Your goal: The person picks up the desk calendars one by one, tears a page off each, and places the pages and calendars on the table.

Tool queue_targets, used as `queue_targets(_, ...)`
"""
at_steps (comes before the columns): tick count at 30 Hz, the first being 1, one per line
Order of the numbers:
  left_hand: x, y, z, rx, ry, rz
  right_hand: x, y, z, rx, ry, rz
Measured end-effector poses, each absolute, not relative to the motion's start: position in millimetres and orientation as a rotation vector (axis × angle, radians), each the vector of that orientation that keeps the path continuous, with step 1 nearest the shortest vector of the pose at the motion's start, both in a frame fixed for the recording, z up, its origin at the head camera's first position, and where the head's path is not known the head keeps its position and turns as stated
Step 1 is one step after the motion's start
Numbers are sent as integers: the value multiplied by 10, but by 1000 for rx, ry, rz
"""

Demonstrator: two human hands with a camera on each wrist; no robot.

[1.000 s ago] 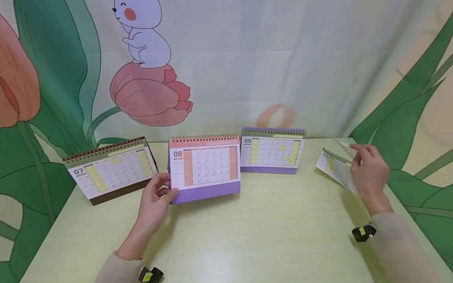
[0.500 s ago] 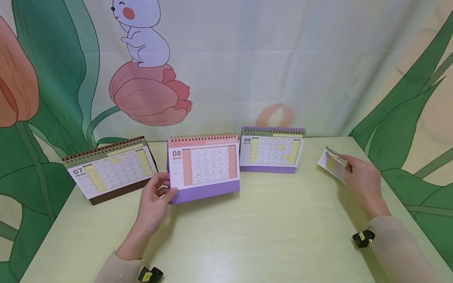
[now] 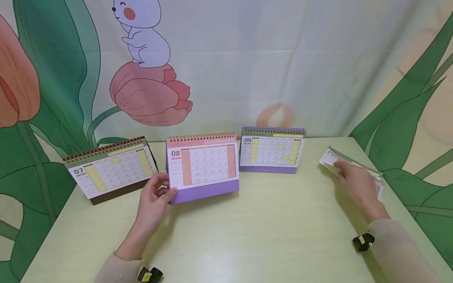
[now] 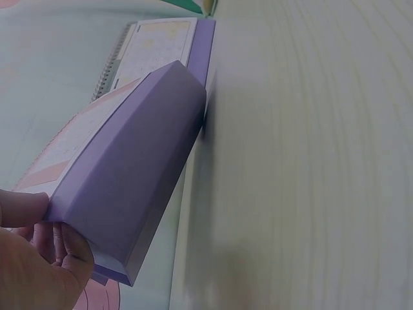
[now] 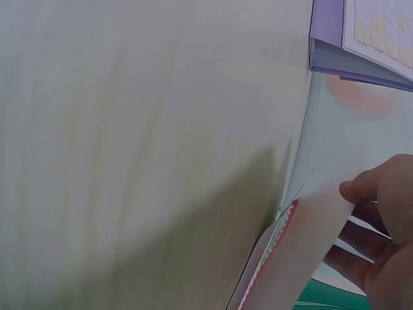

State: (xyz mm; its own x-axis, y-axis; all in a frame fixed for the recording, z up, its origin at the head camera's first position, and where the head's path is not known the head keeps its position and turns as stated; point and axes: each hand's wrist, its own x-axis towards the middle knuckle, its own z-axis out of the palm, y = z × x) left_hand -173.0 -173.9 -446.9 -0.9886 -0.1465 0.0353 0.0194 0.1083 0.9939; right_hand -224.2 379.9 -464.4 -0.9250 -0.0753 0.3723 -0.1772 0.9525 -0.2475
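My left hand point(image 3: 153, 204) grips the lower left corner of a desk calendar point(image 3: 203, 163) with a pink top, a wire coil and a purple base, its page showing 08. In the left wrist view the thumb lies on the front of this calendar point(image 4: 132, 139), the fingers curl under it, and its base is tilted. Over at the right, my right hand point(image 3: 361, 186) pinches a calendar sheet point(image 3: 330, 159). Seen from the right wrist, the sheet point(image 5: 310, 252) has a toothed reddish edge, with the thumb and fingers at its opposite side. The hand covers much of it.
A brown-based calendar point(image 3: 115, 169) showing 07 stands at the left. A purple-based calendar point(image 3: 272, 151) showing 09 stands behind, right of the held one. The pale table point(image 3: 255, 232) meets a printed curtain point(image 3: 226, 59) at the back.
My right hand has moved left and down over the sheets at the right; a pinkish sheet now shows under the hand. The left hand has tipped the 08 calendar very slightly left.
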Motion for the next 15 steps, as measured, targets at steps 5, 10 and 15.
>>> queue_targets(5, -1730, -1751, -4465, 132, -2244, -2014, -2273, 3794, -4717, 257, -2790, 392)
queue_targets(10, -1733, -1761, -4466, 132, -2255, -2003, -2266, 3758, -4748, 265, -2809, 439)
queue_targets(15, -1750, -1767, -4472, 128, -2248, -1994, -2260, 3720, -4754, 255, -2801, 476)
